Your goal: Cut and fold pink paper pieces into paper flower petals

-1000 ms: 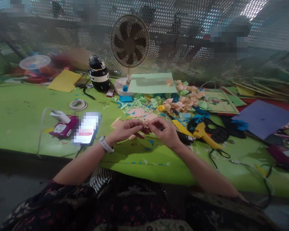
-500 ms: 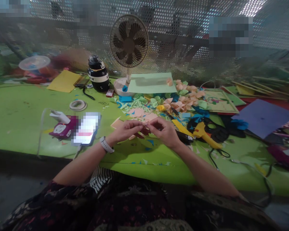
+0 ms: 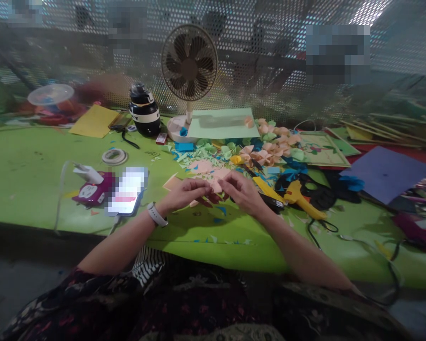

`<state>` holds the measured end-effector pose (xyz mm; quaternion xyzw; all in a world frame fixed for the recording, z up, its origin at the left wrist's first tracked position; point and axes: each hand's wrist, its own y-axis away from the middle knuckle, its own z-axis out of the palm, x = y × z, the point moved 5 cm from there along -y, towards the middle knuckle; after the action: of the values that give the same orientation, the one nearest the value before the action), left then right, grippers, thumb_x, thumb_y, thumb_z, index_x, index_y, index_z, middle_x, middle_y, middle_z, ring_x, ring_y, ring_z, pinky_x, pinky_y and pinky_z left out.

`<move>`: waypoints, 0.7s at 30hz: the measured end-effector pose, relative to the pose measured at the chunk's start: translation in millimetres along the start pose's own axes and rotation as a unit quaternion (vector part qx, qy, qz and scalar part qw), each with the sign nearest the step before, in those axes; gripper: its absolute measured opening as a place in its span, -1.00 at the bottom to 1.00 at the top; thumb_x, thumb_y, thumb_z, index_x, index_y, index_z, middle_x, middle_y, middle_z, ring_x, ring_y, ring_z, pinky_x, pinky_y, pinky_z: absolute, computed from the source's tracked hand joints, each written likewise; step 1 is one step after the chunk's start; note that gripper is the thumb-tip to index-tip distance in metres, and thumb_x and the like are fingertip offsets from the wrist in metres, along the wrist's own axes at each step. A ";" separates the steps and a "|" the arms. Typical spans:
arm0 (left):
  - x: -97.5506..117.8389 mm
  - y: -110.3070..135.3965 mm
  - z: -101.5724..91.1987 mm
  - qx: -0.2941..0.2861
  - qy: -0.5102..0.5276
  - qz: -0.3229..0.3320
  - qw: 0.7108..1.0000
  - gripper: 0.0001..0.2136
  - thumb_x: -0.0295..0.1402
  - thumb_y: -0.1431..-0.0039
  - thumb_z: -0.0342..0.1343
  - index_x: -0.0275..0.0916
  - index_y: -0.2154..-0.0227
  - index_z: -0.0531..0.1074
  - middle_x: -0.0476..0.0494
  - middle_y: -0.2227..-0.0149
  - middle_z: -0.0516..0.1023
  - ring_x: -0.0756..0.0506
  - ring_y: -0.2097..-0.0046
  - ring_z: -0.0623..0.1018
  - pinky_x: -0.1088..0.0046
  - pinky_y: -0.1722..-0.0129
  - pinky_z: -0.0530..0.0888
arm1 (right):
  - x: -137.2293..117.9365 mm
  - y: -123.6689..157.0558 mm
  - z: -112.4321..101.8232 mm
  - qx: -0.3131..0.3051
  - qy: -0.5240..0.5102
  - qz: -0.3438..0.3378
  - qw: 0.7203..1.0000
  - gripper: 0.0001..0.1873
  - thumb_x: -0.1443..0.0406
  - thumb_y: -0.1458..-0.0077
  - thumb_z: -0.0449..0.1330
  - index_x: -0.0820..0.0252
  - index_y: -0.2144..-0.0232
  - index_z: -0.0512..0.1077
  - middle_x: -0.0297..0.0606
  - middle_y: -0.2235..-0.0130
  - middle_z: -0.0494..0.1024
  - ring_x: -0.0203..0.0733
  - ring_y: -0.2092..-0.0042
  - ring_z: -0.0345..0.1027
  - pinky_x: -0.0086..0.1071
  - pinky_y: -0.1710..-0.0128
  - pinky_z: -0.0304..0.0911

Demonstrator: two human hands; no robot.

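Note:
My left hand [image 3: 190, 193], with a white watch on the wrist, is closed in a pinch over the near middle of the table. My right hand [image 3: 243, 192] is closed too, its fingertips a short way right of the left ones. Between them they hold a small piece of pale pink paper [image 3: 216, 185], partly covered by the fingers. Just behind lie pink paper pieces [image 3: 200, 166] among green and blue paper scraps [image 3: 195, 152]. An orange folded paper [image 3: 172, 182] rests left of the left hand.
A phone [image 3: 128, 192] on a cable and a purple power strip [image 3: 92, 192] lie left. Tape [image 3: 114, 156], a black bottle [image 3: 144, 113] and a fan [image 3: 189, 68] stand behind. Right are paper flowers [image 3: 266, 154], a yellow glue gun [image 3: 301, 199] and purple paper [image 3: 385, 173].
The fingertips have drawn slightly apart, my right hand shifting a little to the right, and more pale pink paper shows between them. The view has barely shifted.

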<state>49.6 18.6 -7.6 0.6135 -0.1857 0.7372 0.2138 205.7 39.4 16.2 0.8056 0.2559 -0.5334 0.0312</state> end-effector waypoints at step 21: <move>-5.9 -1.4 -0.8 -0.018 -0.007 -0.024 1.000 -0.67 -0.09 -0.10 0.29 -0.32 0.37 0.52 -0.20 0.35 0.66 0.01 0.36 0.63 0.48 0.28 0.58 | -10.0 5.0 11.3 -0.038 0.087 -0.080 0.992 -0.70 0.10 -0.26 0.05 0.13 0.45 0.23 -0.43 0.54 0.28 -0.34 0.51 0.11 -0.44 0.49 0.05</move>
<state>50.6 19.7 -13.5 0.6187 -0.1852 0.7243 0.2415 195.5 27.6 19.0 0.8238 0.3416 -0.4523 -0.0034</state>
